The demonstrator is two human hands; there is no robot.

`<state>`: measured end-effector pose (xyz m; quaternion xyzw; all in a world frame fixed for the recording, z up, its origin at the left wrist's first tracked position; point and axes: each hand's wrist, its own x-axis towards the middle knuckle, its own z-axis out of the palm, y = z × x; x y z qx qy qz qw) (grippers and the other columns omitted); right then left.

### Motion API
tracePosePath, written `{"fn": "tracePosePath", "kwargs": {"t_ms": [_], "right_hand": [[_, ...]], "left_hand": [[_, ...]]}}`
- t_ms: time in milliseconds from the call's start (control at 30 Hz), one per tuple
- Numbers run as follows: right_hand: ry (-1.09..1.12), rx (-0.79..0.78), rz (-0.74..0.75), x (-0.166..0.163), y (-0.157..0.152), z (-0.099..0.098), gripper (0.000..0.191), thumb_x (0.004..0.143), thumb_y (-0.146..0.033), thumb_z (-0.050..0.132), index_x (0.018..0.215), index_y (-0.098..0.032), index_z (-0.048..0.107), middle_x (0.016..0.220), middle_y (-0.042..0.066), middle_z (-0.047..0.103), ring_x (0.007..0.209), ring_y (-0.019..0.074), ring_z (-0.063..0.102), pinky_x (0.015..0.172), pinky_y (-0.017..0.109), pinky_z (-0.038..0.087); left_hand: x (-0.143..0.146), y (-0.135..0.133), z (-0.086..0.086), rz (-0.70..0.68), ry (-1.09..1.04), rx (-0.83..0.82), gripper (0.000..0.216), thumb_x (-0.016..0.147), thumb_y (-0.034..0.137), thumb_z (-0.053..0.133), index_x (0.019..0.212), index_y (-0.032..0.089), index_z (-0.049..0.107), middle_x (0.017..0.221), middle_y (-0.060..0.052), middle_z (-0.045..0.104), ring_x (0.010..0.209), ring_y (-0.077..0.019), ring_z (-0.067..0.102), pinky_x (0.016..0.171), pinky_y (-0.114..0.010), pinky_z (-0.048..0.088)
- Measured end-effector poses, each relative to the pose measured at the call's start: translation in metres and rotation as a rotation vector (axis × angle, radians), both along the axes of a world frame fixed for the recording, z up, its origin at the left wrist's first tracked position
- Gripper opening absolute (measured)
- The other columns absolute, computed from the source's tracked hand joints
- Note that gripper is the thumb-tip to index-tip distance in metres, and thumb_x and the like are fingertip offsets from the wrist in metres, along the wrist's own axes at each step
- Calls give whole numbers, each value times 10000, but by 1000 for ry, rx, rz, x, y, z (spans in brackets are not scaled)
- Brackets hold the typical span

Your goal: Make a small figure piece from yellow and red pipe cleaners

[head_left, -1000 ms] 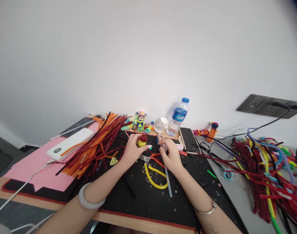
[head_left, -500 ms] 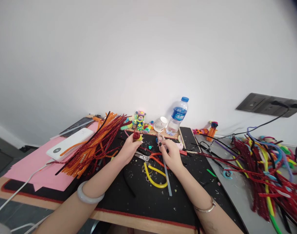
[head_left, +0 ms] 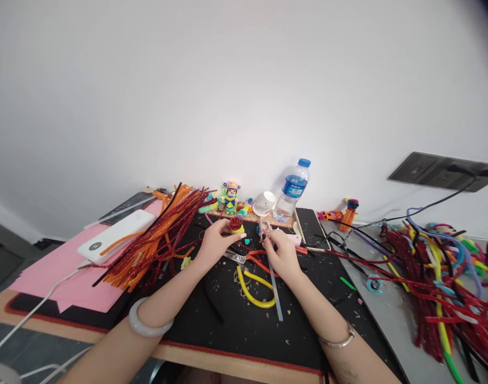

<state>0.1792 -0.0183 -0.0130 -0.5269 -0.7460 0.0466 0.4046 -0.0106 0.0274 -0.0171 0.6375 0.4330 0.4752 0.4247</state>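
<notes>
My left hand (head_left: pixel 215 245) pinches a small red and yellow pipe-cleaner piece (head_left: pixel 236 226) above the black mat (head_left: pixel 244 325). My right hand (head_left: pixel 281 250) is closed on a small clear glittery thing (head_left: pixel 265 228) just right of it; its fingertips nearly meet those of the left hand. Beneath the hands lie red-handled scissors (head_left: pixel 249 258), a bent yellow pipe cleaner (head_left: pixel 254 290) and a clear glue stick (head_left: pixel 274 290).
A heap of orange and red pipe cleaners (head_left: pixel 156 242) lies left, beside a white power bank (head_left: pixel 116 234) on pink paper (head_left: pixel 55 274). A water bottle (head_left: pixel 292 191), paper cup (head_left: pixel 263 204), small figures (head_left: pixel 230 198) and a phone (head_left: pixel 310 226) stand behind. Mixed pipe cleaners (head_left: pixel 439 288) cover the right.
My left hand carried the red and yellow piece away to the left, then brought it back toward my right hand. My right hand lifted slightly and stayed in place.
</notes>
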Motion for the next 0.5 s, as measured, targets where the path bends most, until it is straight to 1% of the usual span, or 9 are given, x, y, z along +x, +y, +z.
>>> {"fn": "tracePosePath", "kwargs": {"t_ms": [67, 133, 200, 300, 367, 433, 500], "right_hand": [[4, 3, -4, 0, 0, 0, 181, 840, -156, 402, 689, -190, 495, 687, 36, 550, 713, 186, 507, 667, 293, 398], [8, 11, -4, 0, 1, 0, 185, 841, -152, 401, 684, -188, 492, 680, 37, 548, 707, 186, 503, 659, 292, 393], [6, 18, 3, 0, 1, 0, 183, 839, -150, 406, 682, -187, 492, 674, 36, 548, 695, 185, 500, 653, 293, 388], [-3, 13, 8, 1, 2, -1, 180, 839, -149, 411, 682, -188, 491, 669, 34, 544, 681, 183, 497, 645, 294, 381], [-5, 7, 9, 1, 2, -2, 179, 840, -150, 414, 681, -189, 489, 668, 33, 540, 677, 182, 496, 640, 294, 377], [-6, 5, 10, 1, 2, -3, 181, 840, -151, 415, 678, -189, 485, 668, 33, 538, 675, 182, 495, 637, 293, 374], [-9, 5, 9, 1, 2, -3, 184, 840, -149, 416, 673, -189, 481, 665, 32, 536, 672, 180, 493, 636, 292, 372]], "left_hand": [[0, 0, 3, 79, 150, 141, 282, 607, 374, 716, 769, 161, 629, 761, -29, 590, 711, -174, 558, 636, -273, 453], [2, 0, 5, 129, 256, 227, 225, 619, 348, 705, 729, 168, 627, 690, -7, 555, 641, -152, 519, 587, -253, 418], [3, 0, 5, 133, 331, 244, 176, 652, 301, 675, 761, 171, 629, 664, 4, 559, 611, -142, 509, 582, -249, 408], [6, 2, 3, 104, 421, 221, 178, 681, 274, 647, 825, 171, 630, 736, -9, 626, 663, -153, 557, 642, -259, 435], [6, 6, 0, 83, 465, 212, 189, 700, 296, 636, 849, 180, 623, 806, -17, 656, 725, -162, 587, 696, -269, 448], [6, 10, -3, 85, 544, 221, 200, 717, 337, 623, 849, 187, 615, 822, -20, 658, 750, -172, 593, 707, -278, 451], [6, 15, -4, 125, 678, 253, 228, 711, 390, 627, 778, 173, 607, 796, -39, 642, 772, -196, 586, 702, -295, 452]]}}
